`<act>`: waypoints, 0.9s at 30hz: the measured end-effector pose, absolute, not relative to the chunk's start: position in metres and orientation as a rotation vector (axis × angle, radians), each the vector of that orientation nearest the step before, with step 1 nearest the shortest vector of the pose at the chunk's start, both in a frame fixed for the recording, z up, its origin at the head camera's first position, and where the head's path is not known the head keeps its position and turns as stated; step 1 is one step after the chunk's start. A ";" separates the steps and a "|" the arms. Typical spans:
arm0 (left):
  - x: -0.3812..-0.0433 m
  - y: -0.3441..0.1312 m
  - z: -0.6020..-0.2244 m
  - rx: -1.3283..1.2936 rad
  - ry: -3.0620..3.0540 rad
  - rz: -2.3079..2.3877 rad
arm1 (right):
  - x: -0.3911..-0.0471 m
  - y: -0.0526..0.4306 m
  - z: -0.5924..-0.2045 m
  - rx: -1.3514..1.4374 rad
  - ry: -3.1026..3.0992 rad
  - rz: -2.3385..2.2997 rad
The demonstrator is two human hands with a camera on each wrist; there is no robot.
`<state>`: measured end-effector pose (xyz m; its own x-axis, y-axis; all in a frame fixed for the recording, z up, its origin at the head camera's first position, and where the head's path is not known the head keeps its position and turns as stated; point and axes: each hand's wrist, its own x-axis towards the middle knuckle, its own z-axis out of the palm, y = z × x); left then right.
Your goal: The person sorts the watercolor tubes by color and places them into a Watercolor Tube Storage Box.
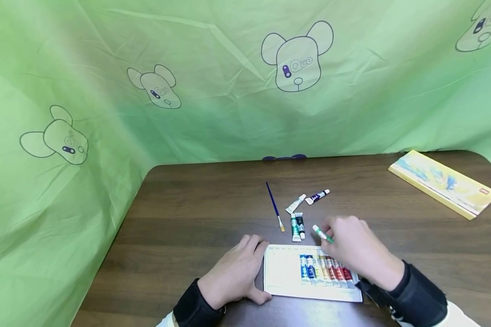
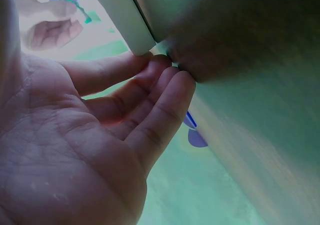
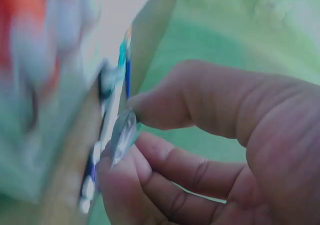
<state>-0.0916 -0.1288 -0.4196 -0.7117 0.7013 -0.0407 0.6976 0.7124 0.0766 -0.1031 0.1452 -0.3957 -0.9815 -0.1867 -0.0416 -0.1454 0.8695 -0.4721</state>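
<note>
My right hand point(image 1: 356, 245) pinches a small green paint tube point(image 1: 323, 234) between thumb and fingertips, just above the far edge of a white tray point(image 1: 281, 272). In the right wrist view the tube's flattened end point(image 3: 123, 137) shows between thumb and finger. The tray's right half holds a row of several paint tubes point(image 1: 319, 269), blue through yellow to red; my right hand partly covers it. My left hand point(image 1: 238, 271) rests at the tray's left side, its fingertips touching the far corner and its thumb by the near one.
Beyond the tray lie a green tube point(image 1: 295, 229), a black-labelled tube point(image 1: 300, 225), a whitish tube point(image 1: 296, 204) and a purple tube point(image 1: 317, 197). A blue paintbrush point(image 1: 274, 205) lies left of them. A yellow box point(image 1: 443, 184) is at the far right, before a green cloth point(image 1: 212, 122).
</note>
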 end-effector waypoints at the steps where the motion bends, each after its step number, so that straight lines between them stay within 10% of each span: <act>1: -0.092 -0.129 -0.419 1.158 2.841 0.087 | -0.098 0.141 -0.397 -0.284 2.962 -0.727; 27: -0.092 -0.129 -0.419 1.155 2.841 0.113 | -0.053 0.087 -0.425 -0.450 3.170 -0.677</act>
<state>-0.0916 -0.1287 -0.4194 -0.7146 0.6985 -0.0393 0.6932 0.7145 0.0950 -0.0527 0.0870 -0.4250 -0.9538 -0.2382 0.1829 -0.2922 0.8770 -0.3814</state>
